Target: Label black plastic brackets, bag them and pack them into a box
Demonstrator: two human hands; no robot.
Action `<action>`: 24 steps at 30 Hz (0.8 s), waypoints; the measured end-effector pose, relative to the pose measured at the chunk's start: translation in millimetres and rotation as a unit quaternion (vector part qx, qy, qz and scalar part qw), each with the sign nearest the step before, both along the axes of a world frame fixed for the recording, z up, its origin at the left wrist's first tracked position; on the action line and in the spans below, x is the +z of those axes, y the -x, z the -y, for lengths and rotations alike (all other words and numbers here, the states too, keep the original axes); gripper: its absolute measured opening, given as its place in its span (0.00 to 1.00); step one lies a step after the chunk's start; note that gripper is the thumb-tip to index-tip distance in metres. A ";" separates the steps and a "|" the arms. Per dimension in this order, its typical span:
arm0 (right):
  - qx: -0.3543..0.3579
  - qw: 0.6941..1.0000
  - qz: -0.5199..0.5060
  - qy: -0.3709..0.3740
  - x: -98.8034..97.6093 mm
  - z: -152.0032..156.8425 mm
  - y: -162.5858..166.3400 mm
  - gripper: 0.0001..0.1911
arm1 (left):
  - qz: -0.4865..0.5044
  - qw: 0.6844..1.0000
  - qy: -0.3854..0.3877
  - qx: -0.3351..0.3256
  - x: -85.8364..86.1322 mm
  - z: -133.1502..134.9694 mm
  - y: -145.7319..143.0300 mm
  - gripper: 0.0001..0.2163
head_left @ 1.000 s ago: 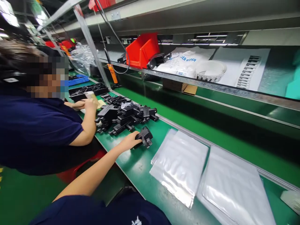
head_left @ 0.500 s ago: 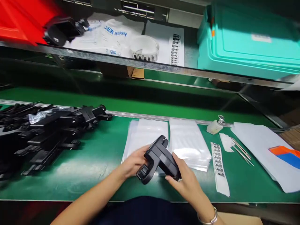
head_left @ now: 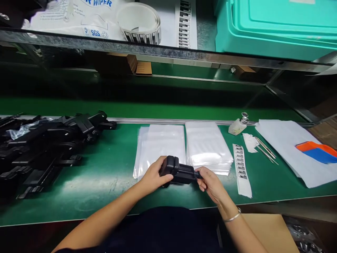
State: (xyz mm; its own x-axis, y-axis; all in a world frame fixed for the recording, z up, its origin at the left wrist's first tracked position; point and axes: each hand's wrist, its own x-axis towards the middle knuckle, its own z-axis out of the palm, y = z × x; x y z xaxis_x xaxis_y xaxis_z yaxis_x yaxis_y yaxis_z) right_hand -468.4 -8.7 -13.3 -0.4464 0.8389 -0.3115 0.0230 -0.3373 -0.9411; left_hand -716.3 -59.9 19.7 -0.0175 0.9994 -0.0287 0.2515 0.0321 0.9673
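A black plastic part (head_left: 177, 171) is held between both hands just above the green bench (head_left: 105, 175), near its front edge. My left hand (head_left: 153, 177) grips the thick left end, fingers wrapped round it. My right hand (head_left: 210, 182) pinches the narrow right end; a silver bracelet sits on that wrist. Two stacks of clear plastic bags (head_left: 160, 146) (head_left: 207, 146) lie directly behind the part.
A pile of black plastic parts (head_left: 44, 147) covers the bench's left side. To the right lie a label strip (head_left: 240, 168), a small bottle (head_left: 237, 125), swabs (head_left: 265, 151) and white paper (head_left: 289, 144). A shelf above carries a label roll (head_left: 139, 19) and a teal box (head_left: 273, 24).
One second ago my left hand took a part from the pile beside a co-worker. My view swung right; both hands now hold the part, lowered and turned level in front of the bags.
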 end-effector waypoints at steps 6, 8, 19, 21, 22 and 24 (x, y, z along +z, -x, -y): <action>0.029 0.848 0.145 -0.509 26.1 0.2 -20.3 0.10 | 0.271 0.952 0.138 0.045 -10.4 -12.6 -16.8 0.30; 0.033 0.804 0.162 -0.571 27.9 -3.5 -28.8 0.12 | 0.283 0.952 0.113 0.016 -9.5 -13.3 -17.0 0.33; -0.081 0.839 0.159 -0.514 -10.3 -6.4 -39.1 0.15 | -0.136 0.946 -0.240 -0.170 11.7 -1.0 -0.3 0.19; -0.081 0.824 0.170 -0.535 -6.0 -4.8 -38.0 0.16 | -0.132 0.951 -0.229 -0.162 12.7 -0.2 -0.3 0.18; -0.078 0.811 0.175 -0.552 -1.9 -4.1 -37.6 0.18 | -0.118 0.957 -0.216 -0.152 12.6 0.3 -0.6 0.19; -0.058 0.778 0.183 -0.598 9.1 -1.9 -36.7 0.21 | -0.054 0.979 -0.160 -0.116 11.0 0.7 -1.6 0.24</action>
